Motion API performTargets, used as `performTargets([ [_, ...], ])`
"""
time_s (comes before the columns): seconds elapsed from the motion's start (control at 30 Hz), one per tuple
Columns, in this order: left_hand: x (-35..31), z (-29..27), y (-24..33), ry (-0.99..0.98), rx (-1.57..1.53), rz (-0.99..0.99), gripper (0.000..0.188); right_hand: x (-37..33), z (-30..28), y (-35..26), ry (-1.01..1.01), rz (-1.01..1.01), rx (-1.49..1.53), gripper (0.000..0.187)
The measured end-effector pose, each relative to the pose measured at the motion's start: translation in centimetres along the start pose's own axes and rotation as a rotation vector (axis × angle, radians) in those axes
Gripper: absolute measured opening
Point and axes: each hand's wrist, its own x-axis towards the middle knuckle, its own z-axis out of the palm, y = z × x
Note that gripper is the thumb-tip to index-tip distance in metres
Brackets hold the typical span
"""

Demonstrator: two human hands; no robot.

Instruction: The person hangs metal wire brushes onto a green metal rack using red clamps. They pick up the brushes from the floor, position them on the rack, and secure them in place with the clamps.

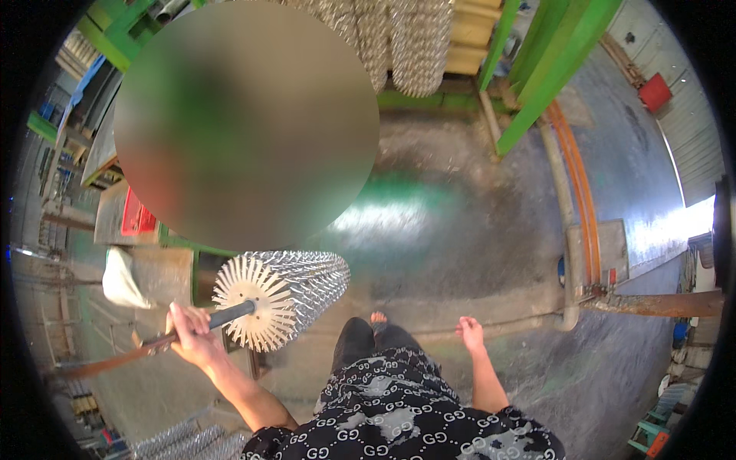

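A long cylinder [314,282] ringed with silvery twisted strands lies left of centre. Its pale end disc [253,303], cut with slots around the rim, faces me. From the disc's middle a dark metal shaft [232,313] sticks out toward the left. My left hand [193,335] is closed around that shaft near its outer end, where a brown bar or strap [115,360] also meets it; which of these two it is, I cannot make out. Off to the right, my right hand [470,333] hangs in the air, fingers loosely apart, holding nothing.
Similar silvery cylinders [420,46] hang at the far side by a green frame [548,77]. A pipe [563,215] and orange hoses [579,192] run along the floor at right. A red crate [136,213] and white bag [123,277] stand left. A blurred oval hides the upper left.
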Motion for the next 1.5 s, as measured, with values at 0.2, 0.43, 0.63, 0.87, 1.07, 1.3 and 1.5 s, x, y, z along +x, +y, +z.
performTargets([
  [0.2,2.2,11.0,-7.8,-0.138,-0.063,-0.067,0.042,0.1,1.1,-12.4,0.135,-0.223,0.104,0.029],
  [0.43,0.8,31.2,-17.3,-0.474,-0.115,-0.15,0.039,7.5,0.9,-32.2,0.218,-0.505,0.12,0.025],
  [0.63,-1.0,45.8,-21.3,-0.625,-0.079,-0.216,0.037,11.7,0.2,-53.0,0.119,-1.044,-0.052,0.026],
  [0.87,-1.9,62.7,-21.8,-0.764,-0.014,-0.226,0.029,16.9,-3.5,-70.8,-0.233,-1.409,0.041,0.035],
  [1.07,-1.9,74.9,-20.4,-0.804,-0.18,-0.044,0.015,21.7,-5.5,-81.7,-0.311,-1.645,-0.034,0.031],
  [1.3,0.6,85.8,-19.3,-0.889,-0.244,-0.119,0.017,28.3,-6.4,-88.5,-0.31,-1.394,-0.035,0.034],
  [1.5,5.2,93.3,-19.7,-0.822,-0.181,-0.076,0.017,33.0,-5.4,-95.9,-0.308,-1.384,0.111,0.038],
])
